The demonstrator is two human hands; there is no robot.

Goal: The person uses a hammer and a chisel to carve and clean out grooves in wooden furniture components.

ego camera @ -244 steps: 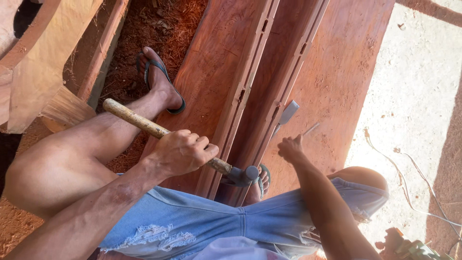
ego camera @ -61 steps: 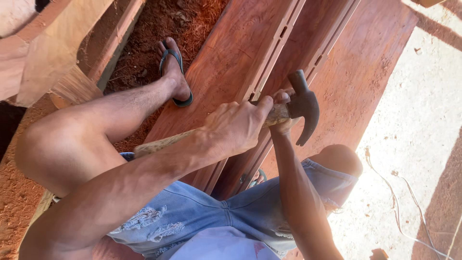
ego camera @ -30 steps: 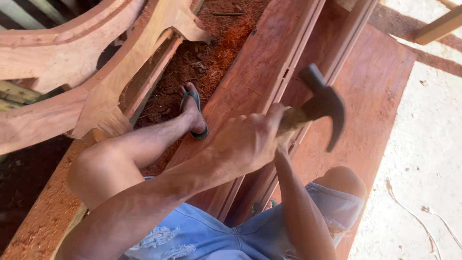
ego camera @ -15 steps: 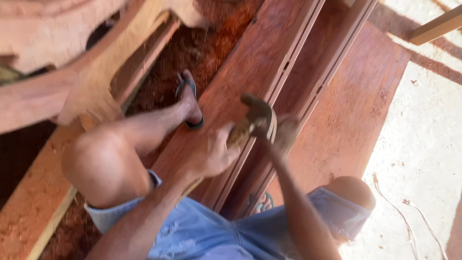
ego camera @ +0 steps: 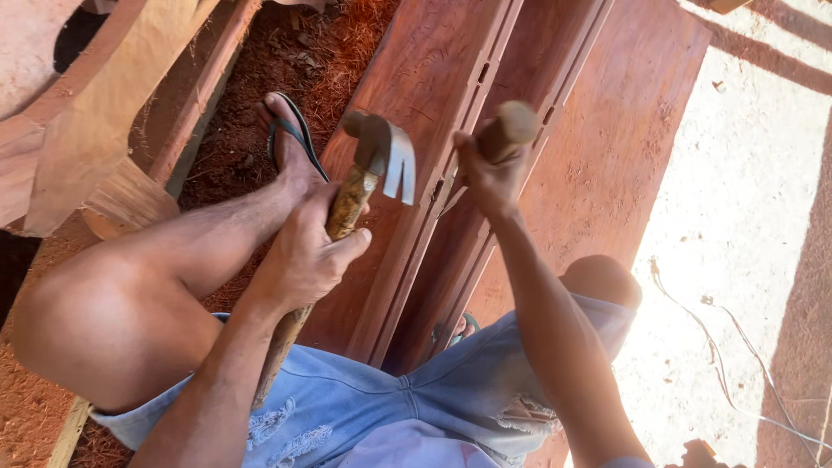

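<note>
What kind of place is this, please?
Probably a woodworking or carpentry workshop. Reddish wooden planks lie on the ground, sawdust covers the floor, and the left hand holds a claw hammer.

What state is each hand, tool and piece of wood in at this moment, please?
Left hand: closed around the hammer handle.
Hammer: raised, head clear of the wood.
Right hand: gripping a wooden-handled tool.
Wooden-handled tool: upright, tip hidden.
Grooved boards: lying flat.
Sandal: on the foot.
</note>
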